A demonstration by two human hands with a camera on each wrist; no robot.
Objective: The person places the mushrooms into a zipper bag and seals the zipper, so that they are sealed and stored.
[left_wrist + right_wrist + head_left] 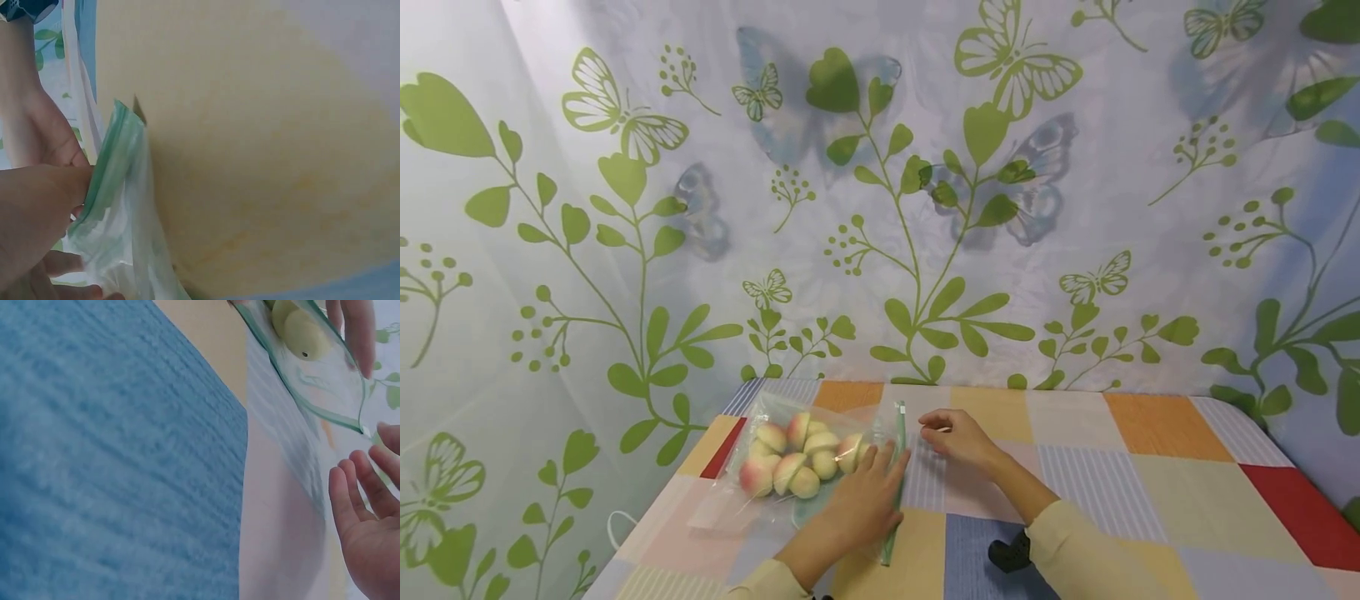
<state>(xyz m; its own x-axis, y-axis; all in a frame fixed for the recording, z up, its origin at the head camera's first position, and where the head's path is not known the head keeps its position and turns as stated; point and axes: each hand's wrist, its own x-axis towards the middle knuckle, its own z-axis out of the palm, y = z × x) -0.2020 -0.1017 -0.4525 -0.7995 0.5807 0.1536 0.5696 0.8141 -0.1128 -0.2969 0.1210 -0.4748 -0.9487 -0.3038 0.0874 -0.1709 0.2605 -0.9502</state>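
Observation:
A clear zip bag (pixel 711 512) with a green zip edge (pixel 889 546) lies on the table at the left of the head view. Several pale yellow, red-blushed fruits that look like peaches (pixel 758 475) are inside it. My left hand (pixel 857 500) rests across the bag by the zip side, fingers spread. Close up in the left wrist view, the thumb side of the left hand (pixel 31 219) is beside the green strip (pixel 106 162). Just right of the zip edge is my right hand (pixel 958 437), fingers loosely bent and holding nothing. The right wrist view shows the bag mouth (pixel 319 411) parted, near the right fingertips.
A patchwork-patterned cloth (pixel 1187 500) covers the table. Behind it hangs a curtain (pixel 880 250) with leaf and butterfly prints. A thin white loop (pixel 612 529) shows beside the table's left edge. A black device (pixel 1009 553) sits at the right wrist.

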